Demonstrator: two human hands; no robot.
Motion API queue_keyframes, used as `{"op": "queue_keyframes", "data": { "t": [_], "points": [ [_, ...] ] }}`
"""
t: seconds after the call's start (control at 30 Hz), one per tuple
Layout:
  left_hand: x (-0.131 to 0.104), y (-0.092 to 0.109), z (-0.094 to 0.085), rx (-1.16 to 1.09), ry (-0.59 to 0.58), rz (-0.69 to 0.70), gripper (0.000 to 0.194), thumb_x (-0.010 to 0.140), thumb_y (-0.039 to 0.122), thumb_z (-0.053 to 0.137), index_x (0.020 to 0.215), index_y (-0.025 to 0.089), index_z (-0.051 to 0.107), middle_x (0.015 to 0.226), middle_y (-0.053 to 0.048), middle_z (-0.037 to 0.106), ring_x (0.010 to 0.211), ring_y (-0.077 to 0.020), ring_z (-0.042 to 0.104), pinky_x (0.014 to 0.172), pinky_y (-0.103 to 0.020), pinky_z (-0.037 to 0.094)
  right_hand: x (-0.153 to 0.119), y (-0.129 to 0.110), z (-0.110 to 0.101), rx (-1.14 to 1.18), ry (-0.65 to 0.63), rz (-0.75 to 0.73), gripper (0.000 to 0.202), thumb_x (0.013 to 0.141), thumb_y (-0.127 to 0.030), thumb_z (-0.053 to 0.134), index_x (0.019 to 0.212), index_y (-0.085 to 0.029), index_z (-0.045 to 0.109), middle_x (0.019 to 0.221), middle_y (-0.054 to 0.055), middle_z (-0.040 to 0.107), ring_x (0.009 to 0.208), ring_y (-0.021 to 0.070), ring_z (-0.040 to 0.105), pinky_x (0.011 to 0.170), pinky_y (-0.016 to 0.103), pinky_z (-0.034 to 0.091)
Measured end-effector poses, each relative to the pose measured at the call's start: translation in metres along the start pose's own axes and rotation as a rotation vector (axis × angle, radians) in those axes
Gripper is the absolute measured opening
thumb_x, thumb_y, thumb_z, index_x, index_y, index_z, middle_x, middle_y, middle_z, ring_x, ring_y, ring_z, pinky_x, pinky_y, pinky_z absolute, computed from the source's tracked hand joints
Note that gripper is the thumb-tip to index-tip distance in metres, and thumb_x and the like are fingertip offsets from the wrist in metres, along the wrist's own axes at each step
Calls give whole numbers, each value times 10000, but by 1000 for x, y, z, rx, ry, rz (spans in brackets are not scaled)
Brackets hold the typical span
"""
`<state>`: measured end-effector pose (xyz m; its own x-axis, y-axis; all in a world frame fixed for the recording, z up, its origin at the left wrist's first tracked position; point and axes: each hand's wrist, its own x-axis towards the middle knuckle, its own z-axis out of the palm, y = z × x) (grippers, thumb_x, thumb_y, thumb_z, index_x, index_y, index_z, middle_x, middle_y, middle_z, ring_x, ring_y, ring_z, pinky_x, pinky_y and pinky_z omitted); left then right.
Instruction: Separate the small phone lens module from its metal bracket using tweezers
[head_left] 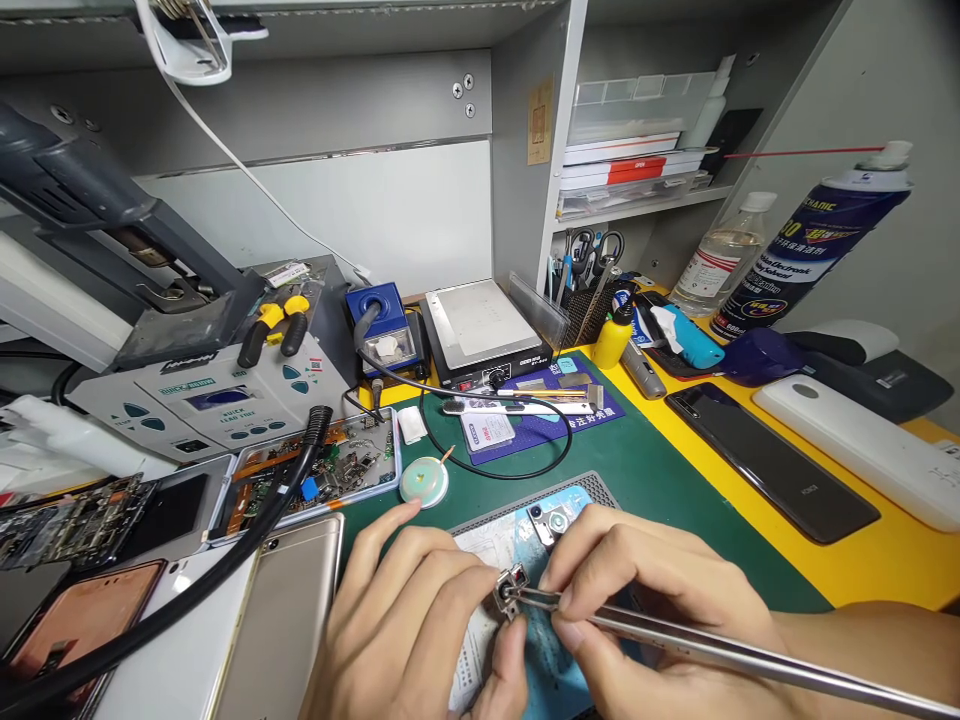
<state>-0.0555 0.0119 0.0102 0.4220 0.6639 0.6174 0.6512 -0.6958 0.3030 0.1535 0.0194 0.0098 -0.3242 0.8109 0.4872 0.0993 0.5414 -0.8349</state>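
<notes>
My left hand (409, 610) pinches a small silvery metal part (511, 588) between thumb and forefinger; it looks like a camera module's frame with a dark round spot in it. My right hand (660, 575) is closed around metal tweezers (705, 650), whose tips touch the part or reach into it. Their handles stretch toward the lower right. Beneath both hands lies a blue and white repair pad (480, 540). A small dark camera piece with a round coil-like disc (553, 522) rests on its upper part, just beyond my right fingers.
Left, a tray of loose parts (352, 465) lies under a thick black hose (262, 530), beside several phones. Behind stand a grey hot-air station (225, 400), a soldering iron stand (382, 320) and a flat heating plate (484, 320). Right lie a black phone (772, 460) and a spray can (810, 240).
</notes>
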Motion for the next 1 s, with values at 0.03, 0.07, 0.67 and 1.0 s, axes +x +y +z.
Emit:
{"op": "queue_keyframes", "data": {
  "t": [0.03, 0.07, 0.67, 1.0],
  "points": [
    [0, 0, 0, -1, 1, -4, 211, 762, 52, 712, 929, 170, 659, 810, -7, 708, 788, -175, 622, 1005, -486, 458, 2, -1, -1, -6, 4, -2, 302, 707, 64, 685, 847, -201, 650, 809, 35, 726, 677, 170, 687, 612, 283, 535],
    [-1, 0, 0, -1, 5, -9, 211, 761, 52, 712, 927, 171, 659, 809, -5, 706, 789, -174, 621, 1006, -485, 459, 4, -2, -1, -12, 5, -8, 294, 705, 62, 686, 840, -198, 655, 811, 38, 727, 674, 167, 685, 606, 276, 536],
    [-1, 0, -1, 26, 43, -43, 188, 760, 71, 724, 911, 166, 666, 797, -2, 703, 798, -173, 630, 1008, -473, 469, 9, -7, -5, -61, -49, -34, 253, 733, 51, 696, 847, -175, 713, 840, 77, 723, 661, 174, 712, 602, 267, 576],
    [2, 0, 0, 35, 35, -51, 184, 772, 81, 723, 919, 175, 666, 810, 0, 715, 796, -173, 640, 1022, -478, 461, 4, -8, -4, -33, -40, -47, 268, 735, 68, 684, 862, -166, 717, 828, 77, 726, 703, 171, 716, 635, 255, 574]
  ]
}}
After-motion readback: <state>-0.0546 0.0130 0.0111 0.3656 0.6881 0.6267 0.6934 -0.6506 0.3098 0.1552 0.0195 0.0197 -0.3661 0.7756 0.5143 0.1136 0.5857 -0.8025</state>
